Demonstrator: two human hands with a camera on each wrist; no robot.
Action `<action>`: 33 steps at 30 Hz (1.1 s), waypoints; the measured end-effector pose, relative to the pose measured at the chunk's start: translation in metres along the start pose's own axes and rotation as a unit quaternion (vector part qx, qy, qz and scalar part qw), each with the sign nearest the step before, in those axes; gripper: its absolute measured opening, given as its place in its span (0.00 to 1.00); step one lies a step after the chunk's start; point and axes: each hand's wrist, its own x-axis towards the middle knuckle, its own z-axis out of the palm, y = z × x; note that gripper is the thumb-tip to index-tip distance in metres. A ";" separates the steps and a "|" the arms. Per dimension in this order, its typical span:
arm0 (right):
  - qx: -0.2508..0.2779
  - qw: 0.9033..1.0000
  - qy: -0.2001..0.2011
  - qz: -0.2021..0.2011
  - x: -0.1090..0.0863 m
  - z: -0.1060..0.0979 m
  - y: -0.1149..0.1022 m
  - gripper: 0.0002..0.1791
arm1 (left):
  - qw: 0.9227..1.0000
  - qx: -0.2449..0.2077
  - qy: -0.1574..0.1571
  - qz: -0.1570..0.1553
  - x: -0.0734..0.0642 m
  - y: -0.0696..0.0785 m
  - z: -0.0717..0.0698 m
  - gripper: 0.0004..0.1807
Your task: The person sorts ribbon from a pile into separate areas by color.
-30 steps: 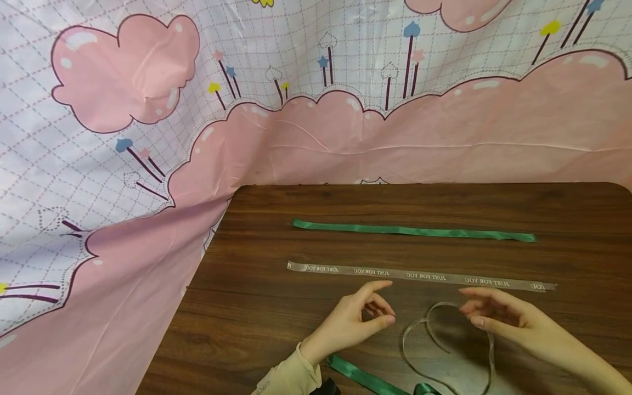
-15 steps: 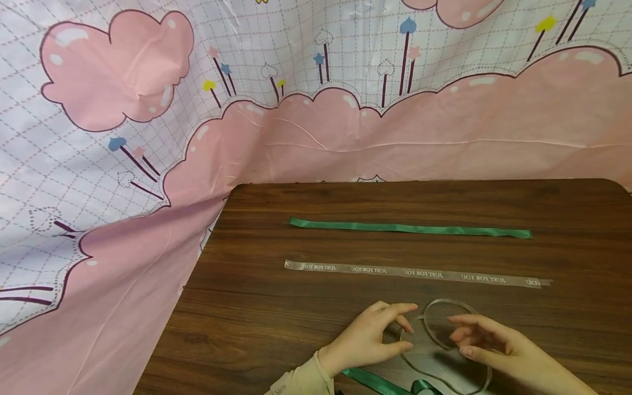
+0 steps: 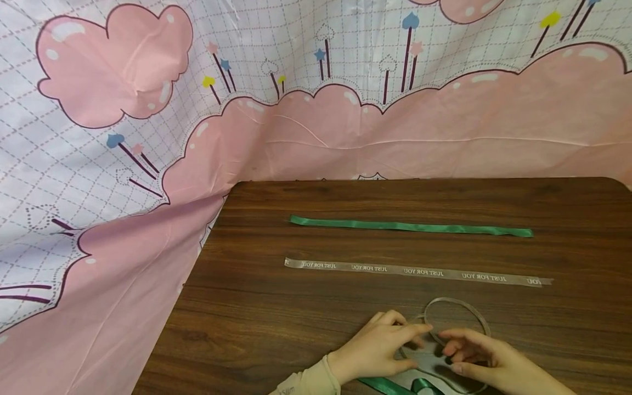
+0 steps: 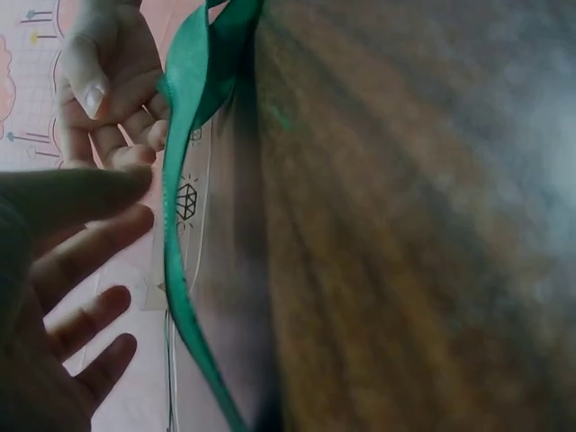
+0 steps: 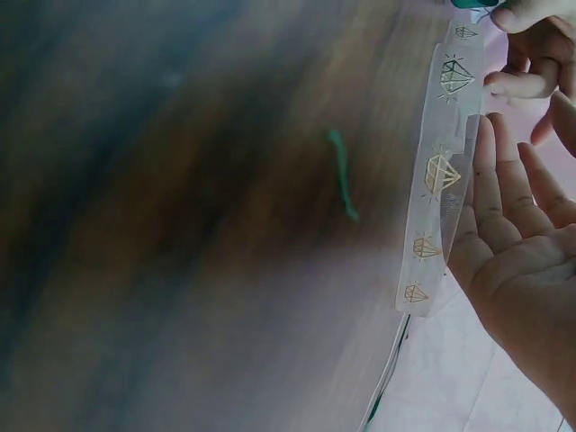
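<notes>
Left hand (image 3: 372, 345), right hand (image 3: 486, 356): fingers parted, pinching nothing. Cord (image 3: 449, 300) probably light, limp; best pinched at far curve.

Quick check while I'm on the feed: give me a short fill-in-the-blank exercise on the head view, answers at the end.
1. The plain strip farthest from the left hand and right hand is coloured ____.
2. Between it and the looped cord, the printed strip repeats, mirrored, "____ FOR YOU".
3. The pale sleeve shows on the ____ arm.

Missing words: green; JUST; left.
</notes>
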 end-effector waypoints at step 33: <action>-0.032 0.999 0.020 -0.021 0.010 -0.014 -0.032 0.26 | 0.897 -0.432 -0.003 -0.096 -0.003 -0.012 -0.035 0.31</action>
